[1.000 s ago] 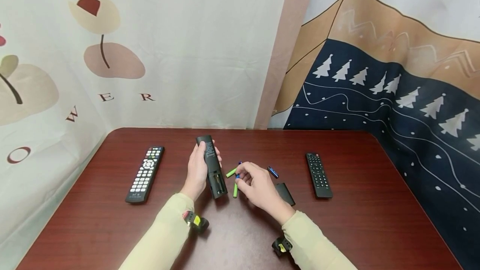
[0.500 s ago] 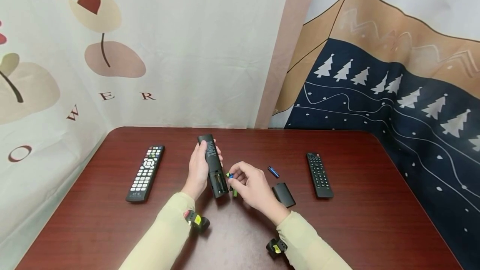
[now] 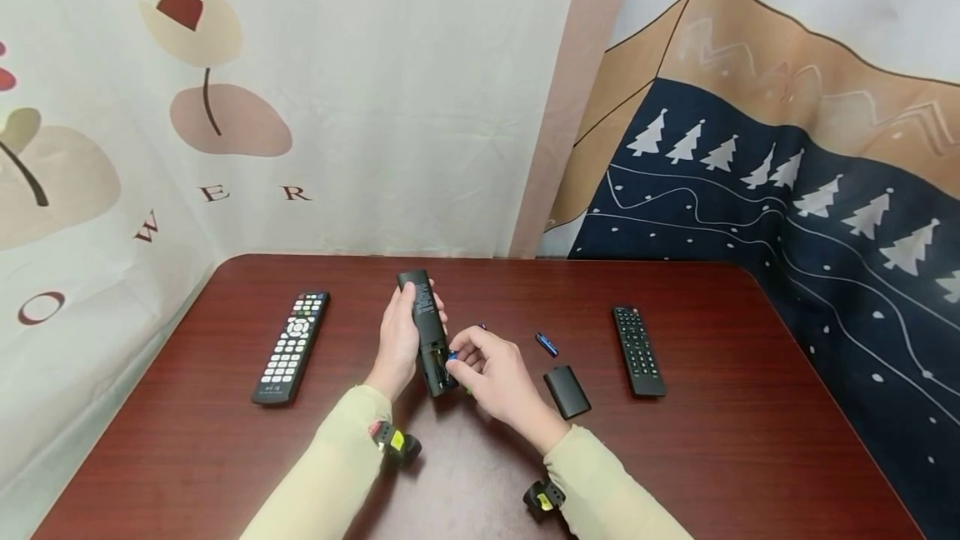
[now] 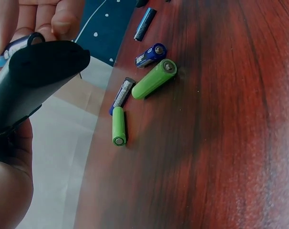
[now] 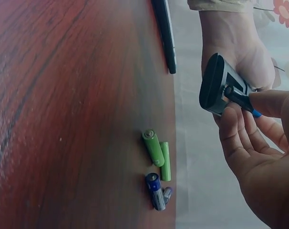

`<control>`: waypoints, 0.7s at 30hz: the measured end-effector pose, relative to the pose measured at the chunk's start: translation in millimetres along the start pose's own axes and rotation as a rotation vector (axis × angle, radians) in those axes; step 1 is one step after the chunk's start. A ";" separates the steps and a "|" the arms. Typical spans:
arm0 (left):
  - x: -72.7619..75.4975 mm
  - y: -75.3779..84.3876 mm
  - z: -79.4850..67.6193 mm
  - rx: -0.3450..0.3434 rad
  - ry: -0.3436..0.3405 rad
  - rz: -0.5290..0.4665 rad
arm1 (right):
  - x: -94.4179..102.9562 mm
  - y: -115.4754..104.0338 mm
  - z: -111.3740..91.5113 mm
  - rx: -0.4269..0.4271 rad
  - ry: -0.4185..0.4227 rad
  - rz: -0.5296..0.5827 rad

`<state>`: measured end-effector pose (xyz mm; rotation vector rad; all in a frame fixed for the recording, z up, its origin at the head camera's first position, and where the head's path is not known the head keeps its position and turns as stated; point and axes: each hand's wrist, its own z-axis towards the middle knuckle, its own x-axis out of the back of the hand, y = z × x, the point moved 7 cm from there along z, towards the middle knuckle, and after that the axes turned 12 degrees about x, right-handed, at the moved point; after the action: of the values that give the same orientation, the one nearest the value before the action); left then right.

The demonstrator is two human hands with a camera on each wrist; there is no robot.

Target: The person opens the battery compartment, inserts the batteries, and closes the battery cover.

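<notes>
My left hand [image 3: 392, 348] grips a black remote control [image 3: 424, 307], its back turned up and the battery compartment at the near end uncovered. Between thumb and fingers, my right hand [image 3: 498, 377] pinches a dark blue battery [image 5: 237, 97] at that compartment. In the right wrist view the battery's dark end overlaps the opening, tilted against it. The black battery cover [image 3: 567, 392] lies on the table to the right of my right hand. Below the hands, two green batteries [image 4: 155, 80] and two blue ones [image 4: 150, 56] lie close together, mostly hidden in the head view.
Another blue battery [image 3: 547, 344] lies beyond the cover. A remote with white buttons [image 3: 291, 348] is on the left of the brown table [image 3: 720, 457], and a smaller black remote [image 3: 638, 352] is on the right. Printed curtains [image 3: 405, 107] hang behind the table.
My right hand has moved left with the battery, from above the loose batteries to the remote's compartment. The left hand and its remote have barely shifted.
</notes>
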<state>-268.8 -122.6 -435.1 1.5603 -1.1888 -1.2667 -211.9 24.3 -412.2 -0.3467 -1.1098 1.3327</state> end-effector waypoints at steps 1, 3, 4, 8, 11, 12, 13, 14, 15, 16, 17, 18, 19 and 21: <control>-0.4 0.0 -0.1 0.003 -0.002 0.000 | -0.1 -0.9 0.1 -0.002 0.002 0.004; -0.7 -0.1 -0.4 0.009 -0.002 -0.001 | -0.9 -1.7 0.3 -0.003 0.003 0.006; -0.9 -0.4 -0.3 0.013 0.000 -0.003 | -1.3 -2.0 0.4 -0.002 0.005 0.008; -0.9 -1.6 0.2 0.022 0.007 -0.002 | -3.1 -3.2 0.9 0.003 0.013 0.009; -1.3 -2.2 0.6 0.019 0.009 0.006 | -4.1 -3.5 1.3 0.013 0.022 0.008; -1.4 -2.3 0.7 0.016 0.009 0.008 | -4.4 -3.5 1.2 0.014 0.024 0.008; -1.4 -2.3 0.8 0.013 0.011 0.010 | -4.7 -3.6 1.3 0.017 0.026 0.005; -1.5 -2.2 0.8 0.010 0.013 0.012 | -5.0 -3.8 1.4 0.018 0.027 0.003; -1.4 -2.0 0.7 0.006 0.016 0.012 | -5.3 -3.8 1.4 0.018 0.027 0.003; -1.4 -1.9 0.7 0.004 0.018 0.012 | -5.7 -3.9 1.4 0.018 0.025 0.001; -1.3 -1.9 0.7 0.003 0.020 0.010 | -6.2 -3.8 1.5 0.016 0.023 0.001; -1.4 -2.0 0.7 0.002 0.021 0.008 | -6.7 -3.7 1.5 0.014 0.021 0.001; -1.6 -2.1 0.7 0.002 0.020 0.007 | -7.2 -3.6 1.7 0.013 0.020 0.000; -2.1 -2.2 0.5 0.003 0.017 0.007 | -8.1 -3.2 1.8 0.010 0.016 0.002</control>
<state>-269.0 -120.0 -436.8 1.5645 -1.1851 -1.2459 -210.2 15.5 -412.5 -0.3506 -1.0895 1.3350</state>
